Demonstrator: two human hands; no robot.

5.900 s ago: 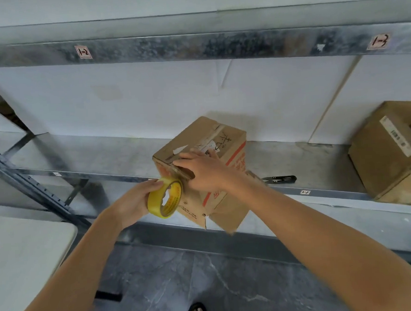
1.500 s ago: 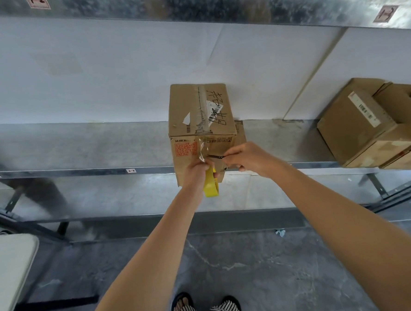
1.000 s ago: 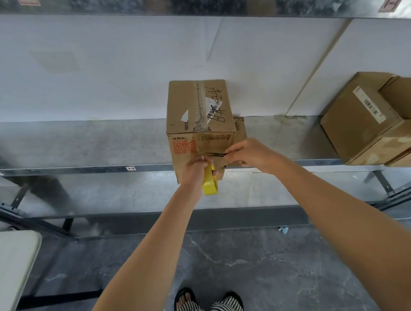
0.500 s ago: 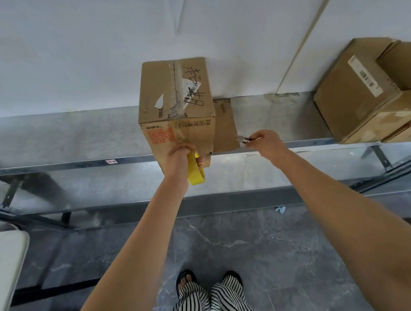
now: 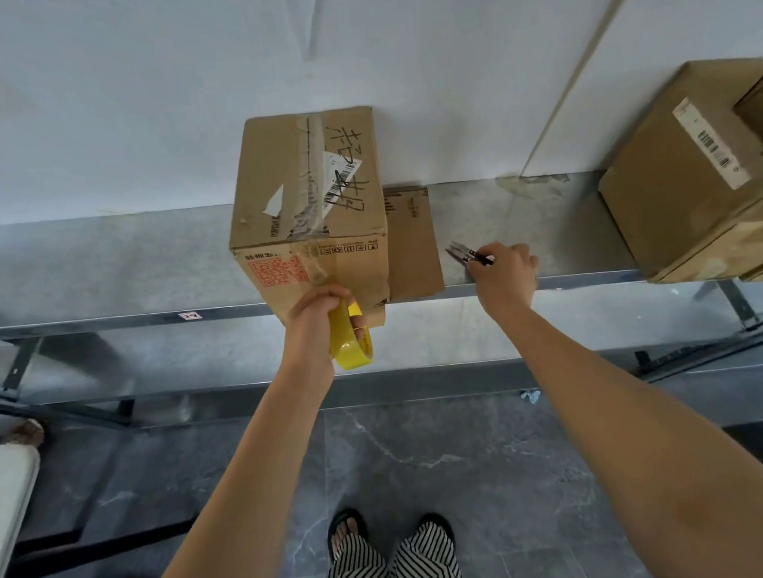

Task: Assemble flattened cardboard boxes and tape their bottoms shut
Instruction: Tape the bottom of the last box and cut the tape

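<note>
Rightward from the box (image 5: pixel 311 194) standing on the shelf (image 5: pixel 101 261) at frame centre, the right hand (image 5: pixel 506 272) has carried its pinched snips (image 5: pixel 464 253), while the left hand (image 5: pixel 316 313) grips the tape roll (image 5: pixel 351 339); the cardboard is likely light and stiff, best held at its corners.

Free: shelf (image 5: pixel 101 265) left of the taped box (image 5: pixel 306 181), back wall to front edge.
Blocked: right end (more boxes (image 5: pixel 686 181) there).

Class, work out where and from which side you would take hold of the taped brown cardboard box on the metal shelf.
Grip the taped brown cardboard box by its two upright side walls, coming from the front: the white wall stands close behind it, and its broad flat top offers no handle.
</note>
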